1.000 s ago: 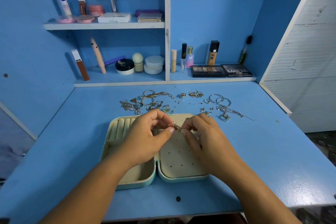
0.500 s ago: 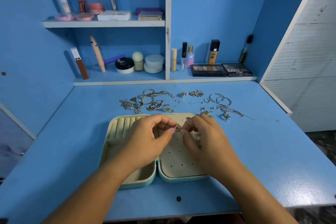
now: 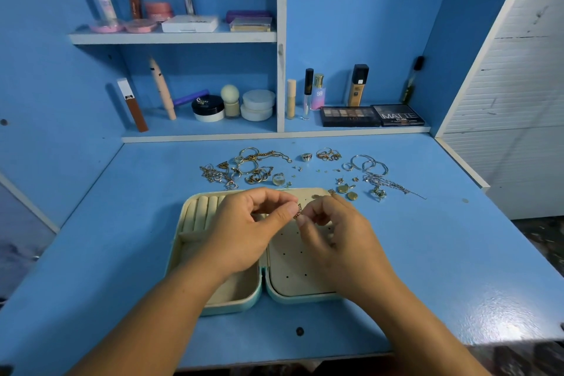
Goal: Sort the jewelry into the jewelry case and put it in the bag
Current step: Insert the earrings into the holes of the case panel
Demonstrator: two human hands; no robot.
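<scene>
Blue paint covers the desk [image 3: 442, 253] and the shelving behind it, where cosmetics are stood and two eyeshadow palettes [image 3: 370, 116] are laid flat on the lower shelf. On the desk, near its front edge, a jewelry case [image 3: 190, 217] is laid open with both halves flat. Its left half is fitted with padded ring rolls at the back and a plain compartment at the front, and its right half is lined with a cream panel [image 3: 293, 275] pierced by small holes. Both hands are held over the case. A small gold piece [image 3: 298, 211] is pinched between the thumb and forefinger of the left hand [image 3: 244, 235] and is also gripped by the fingertips of the right hand [image 3: 345, 244], above the back of the pierced panel; whether it touches the panel cannot be told. Behind the case, loose jewelry [image 3: 250, 168] is spread across the desk: tangled chains and rings to the left, silver bangles [image 3: 369, 165] and a thin chain [image 3: 396, 185] to the right, and two gold discs [image 3: 348, 192] just beside the case's back right corner.
</scene>
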